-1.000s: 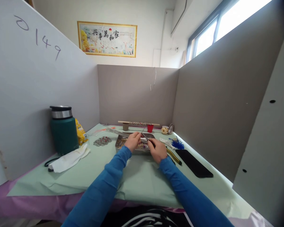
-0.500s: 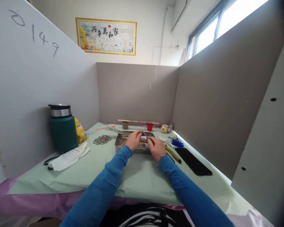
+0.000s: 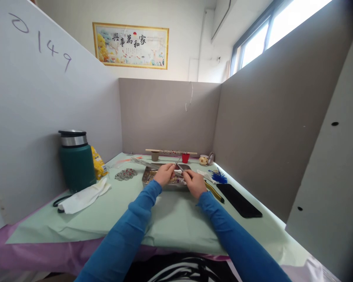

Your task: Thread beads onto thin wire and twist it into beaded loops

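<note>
My right hand point(image 3: 196, 184) is closed round a slim pointed metal tool point(image 3: 179, 167), which angles up and left. Its exact kind is too small to tell. My left hand point(image 3: 164, 174) pinches something thin near the tool's tip; the fingers mostly hide it. Both hands are above a metal tray point(image 3: 153, 187) with small beads in it. A bundle of thin metal wires point(image 3: 141, 161) rests across the tray's left rim. Beside my right hand, curved yellow-green handles point(image 3: 216, 192) stick out; whether they belong to the held tool is unclear.
A beaded chain pile point(image 3: 126, 174) lies left of the tray. Behind stand a brown pot point(image 3: 155, 156) and a red pot point(image 3: 185, 158) under a beaded stick point(image 3: 170, 152). A black phone-like slab point(image 3: 239, 200), blue tassel point(image 3: 219, 176), green flask point(image 3: 77, 164) and white cloth point(image 3: 85, 197) lie around.
The view has shifted slightly. My hands stay over the tray in nearly the same pose, and the metal tool's tip shows a little more plainly between them.
</note>
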A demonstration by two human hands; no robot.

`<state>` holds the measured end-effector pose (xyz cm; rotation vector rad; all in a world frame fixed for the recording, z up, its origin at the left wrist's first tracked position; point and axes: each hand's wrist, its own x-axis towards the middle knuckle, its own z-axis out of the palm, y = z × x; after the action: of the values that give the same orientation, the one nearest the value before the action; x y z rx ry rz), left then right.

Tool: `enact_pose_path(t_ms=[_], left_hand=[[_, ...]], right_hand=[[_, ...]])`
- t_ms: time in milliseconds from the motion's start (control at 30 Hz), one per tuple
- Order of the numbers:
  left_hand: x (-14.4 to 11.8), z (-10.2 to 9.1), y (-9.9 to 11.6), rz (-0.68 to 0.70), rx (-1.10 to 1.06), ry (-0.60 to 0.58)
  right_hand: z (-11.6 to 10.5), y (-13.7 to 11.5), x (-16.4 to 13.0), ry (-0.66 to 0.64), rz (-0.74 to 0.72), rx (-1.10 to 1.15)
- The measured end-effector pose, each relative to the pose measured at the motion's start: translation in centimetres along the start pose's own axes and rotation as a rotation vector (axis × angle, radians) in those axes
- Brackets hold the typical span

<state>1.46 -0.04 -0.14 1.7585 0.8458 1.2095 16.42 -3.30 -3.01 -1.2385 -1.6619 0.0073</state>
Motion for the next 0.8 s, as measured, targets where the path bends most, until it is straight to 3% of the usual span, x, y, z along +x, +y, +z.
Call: enact_pose_path(t_ms=[100, 400, 633, 800], left_hand=[[0.2, 0.1, -0.2, -0.071, -0.022, -0.035], [0.2, -0.2, -0.4, -0.071, 0.009, -0.026], [-0.5, -0.6, 0.7, -0.187, -0.301, -0.082], [-0.6, -1.0, 0.9, -0.203, -0.408, -0.151]], right_hand=[[0.0, 0.3, -0.1, 0.006, 0.028, -0.008], [-0.3, 0.1, -0.1, 0.001, 0.076, 0.034], [-0.4, -0.1, -0.2, -0.066, 0.06, 0.124], [-0.5, -0.1, -0.3, -0.074, 0.045, 0.124]])
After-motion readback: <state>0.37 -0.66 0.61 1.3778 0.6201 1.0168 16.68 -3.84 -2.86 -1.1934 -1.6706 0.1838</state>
